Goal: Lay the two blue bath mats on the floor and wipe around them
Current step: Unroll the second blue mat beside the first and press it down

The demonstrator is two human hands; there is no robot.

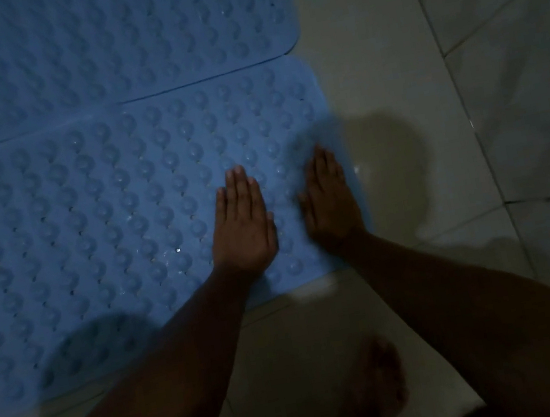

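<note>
Two blue bath mats with rows of round bumps lie flat on the tiled floor, long edges side by side. The near mat (pixel 93 217) fills the left and middle of the head view; the far mat (pixel 86 47) lies above it. My left hand (pixel 241 224) lies flat, palm down, on the near mat close to its right end. My right hand (pixel 330 199) also lies flat with straight fingers on that mat's right edge, slightly blurred. Neither hand holds anything.
Pale floor tiles (pixel 384 44) with dark grout lines spread to the right of the mats and in front of them. My bare foot (pixel 386 382) stands on the tile at the bottom. The light is dim, with shadows beside the hands.
</note>
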